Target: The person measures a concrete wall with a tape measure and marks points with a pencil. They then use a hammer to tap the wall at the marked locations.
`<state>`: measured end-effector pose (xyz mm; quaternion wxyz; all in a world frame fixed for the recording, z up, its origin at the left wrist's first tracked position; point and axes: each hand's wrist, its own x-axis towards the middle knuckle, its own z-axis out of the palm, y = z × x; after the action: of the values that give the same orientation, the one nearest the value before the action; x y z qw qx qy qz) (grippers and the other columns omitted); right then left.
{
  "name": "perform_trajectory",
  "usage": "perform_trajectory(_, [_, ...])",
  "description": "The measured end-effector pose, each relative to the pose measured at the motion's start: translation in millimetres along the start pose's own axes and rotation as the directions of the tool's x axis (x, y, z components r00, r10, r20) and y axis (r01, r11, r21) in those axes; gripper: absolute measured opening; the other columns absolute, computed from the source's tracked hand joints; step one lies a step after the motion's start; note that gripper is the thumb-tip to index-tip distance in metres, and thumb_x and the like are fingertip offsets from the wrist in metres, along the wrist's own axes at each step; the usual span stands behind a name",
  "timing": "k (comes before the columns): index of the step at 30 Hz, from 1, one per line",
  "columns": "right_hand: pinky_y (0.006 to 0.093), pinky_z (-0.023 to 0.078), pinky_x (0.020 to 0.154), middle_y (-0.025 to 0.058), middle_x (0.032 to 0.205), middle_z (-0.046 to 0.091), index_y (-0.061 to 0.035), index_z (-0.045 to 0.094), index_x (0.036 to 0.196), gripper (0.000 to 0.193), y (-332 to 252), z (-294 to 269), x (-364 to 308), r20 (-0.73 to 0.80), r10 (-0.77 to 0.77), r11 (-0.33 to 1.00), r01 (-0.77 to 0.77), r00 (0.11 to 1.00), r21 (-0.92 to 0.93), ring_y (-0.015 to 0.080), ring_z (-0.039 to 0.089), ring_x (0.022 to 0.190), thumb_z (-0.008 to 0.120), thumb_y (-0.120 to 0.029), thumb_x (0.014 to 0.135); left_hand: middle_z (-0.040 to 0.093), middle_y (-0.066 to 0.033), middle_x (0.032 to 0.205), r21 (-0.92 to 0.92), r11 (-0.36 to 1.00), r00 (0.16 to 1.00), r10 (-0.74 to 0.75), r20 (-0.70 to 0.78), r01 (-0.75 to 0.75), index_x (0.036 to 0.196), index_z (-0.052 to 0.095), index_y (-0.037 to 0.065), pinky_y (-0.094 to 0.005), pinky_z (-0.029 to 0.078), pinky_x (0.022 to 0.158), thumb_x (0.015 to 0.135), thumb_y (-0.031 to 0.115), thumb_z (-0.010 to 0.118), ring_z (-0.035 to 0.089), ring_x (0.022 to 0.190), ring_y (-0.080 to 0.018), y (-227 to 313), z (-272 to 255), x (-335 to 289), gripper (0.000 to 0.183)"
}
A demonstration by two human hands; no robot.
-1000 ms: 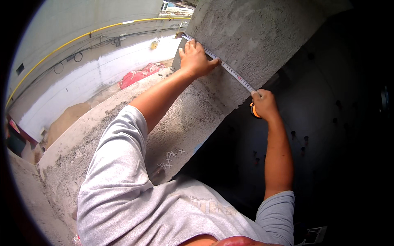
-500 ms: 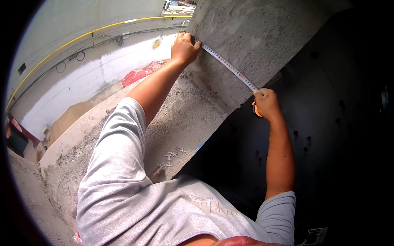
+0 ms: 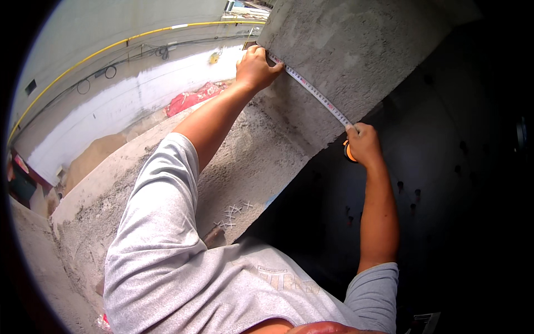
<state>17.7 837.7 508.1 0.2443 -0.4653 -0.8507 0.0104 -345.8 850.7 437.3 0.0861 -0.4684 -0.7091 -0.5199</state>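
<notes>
A white tape measure blade (image 3: 316, 94) runs taut and slanting across the face of a rough concrete wall (image 3: 356, 50). At its upper left end, by the wall's outer edge, my left hand (image 3: 257, 69) is closed on the blade, with the thumb pressing on it. A short stretch of blade shows between the thumb and fingers; its tip is hidden. Near the wall's inner edge, my right hand (image 3: 364, 146) grips the orange and black tape case (image 3: 349, 151), mostly covered by the fingers.
Below the wall lies a rough concrete sill (image 3: 245, 161). Several small white cross-shaped spacers (image 3: 232, 213) rest on it, beside a brown piece (image 3: 214, 236). Outside are a yellow pipe (image 3: 111, 49), cables and a red sheet (image 3: 192, 99). The right side is dark.
My left thumb has shifted right along the blade, uncovering a short stretch between thumb and fingers. The right hand still holds the case at the wall's inner edge.
</notes>
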Motion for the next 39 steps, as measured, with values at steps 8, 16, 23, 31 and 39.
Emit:
perform_trajectory(8, [0.0487, 0.047, 0.059, 0.0249, 0.067, 0.061, 0.0049, 0.061, 0.075, 0.041, 0, 0, 0, -0.007, -0.015, 1.0, 0.015, 1.0, 0.013, 0.0404, 0.059, 0.058, 0.067, -0.027, 0.1, 0.051, -0.0207, 0.158, -0.011, 1.0, 1.0, -0.015, 0.018, 0.015, 0.14, 0.062, -0.001, -0.0469, 0.04, 0.119, 0.087, 0.06, 0.074, 0.048, 0.148, -0.034, 3, -1, 0, 0.082])
perform_trajectory(16, [0.0473, 0.046, 0.057, 0.0227, 0.064, 0.058, 0.0053, 0.059, 0.073, 0.042, -2, 0, -1, 0.0, 0.023, 0.998, -0.023, 1.0, 0.051, 0.0316, 0.057, 0.054, 0.067, -0.026, 0.1, 0.041, -0.0263, 0.165, 0.05, 0.999, 0.997, -0.015, 0.077, 0.011, 0.145, 0.056, -0.006, -0.0463, 0.039, 0.122, 0.088, 0.063, 0.074, 0.043, 0.152, -0.0375, 15, -5, -7, 0.092])
perform_trajectory(23, [0.0469, 0.046, 0.057, 0.0223, 0.063, 0.058, 0.0055, 0.06, 0.073, 0.041, -8, -2, -2, 0.018, 0.028, 0.998, -0.029, 0.999, 0.063, 0.0312, 0.057, 0.054, 0.067, -0.025, 0.1, 0.03, -0.0342, 0.169, 0.012, 1.0, 0.991, -0.025, 0.128, 0.024, 0.156, 0.037, -0.013, -0.0481, 0.037, 0.125, 0.079, 0.066, 0.083, 0.035, 0.156, -0.0438, 41, -4, -29, 0.119])
perform_trajectory(31, [0.047, 0.048, 0.059, 0.0232, 0.065, 0.061, 0.0062, 0.064, 0.077, 0.039, -5, -3, 0, 0.03, 0.005, 0.998, -0.006, 1.0, 0.059, 0.0331, 0.061, 0.057, 0.066, -0.025, 0.1, 0.032, -0.0438, 0.162, 0.05, 0.997, 0.982, 0.047, 0.184, -0.057, 0.15, 0.039, -0.022, -0.0507, 0.045, 0.119, 0.073, 0.07, 0.088, 0.038, 0.152, -0.0502, 89, -6, -59, 0.129])
perform_trajectory(39, [0.0466, 0.049, 0.06, 0.0229, 0.065, 0.061, 0.0064, 0.064, 0.077, 0.039, 2, 1, 2, 0.009, -0.014, 0.996, 0.014, 1.0, 0.093, 0.0327, 0.061, 0.057, 0.066, -0.025, 0.1, 0.043, -0.0378, 0.155, 0.079, 0.991, 0.991, 0.105, 0.079, -0.112, 0.142, 0.049, -0.016, -0.0539, 0.047, 0.114, 0.072, 0.069, 0.088, 0.047, 0.145, -0.048, 102, 2, -75, 0.116])
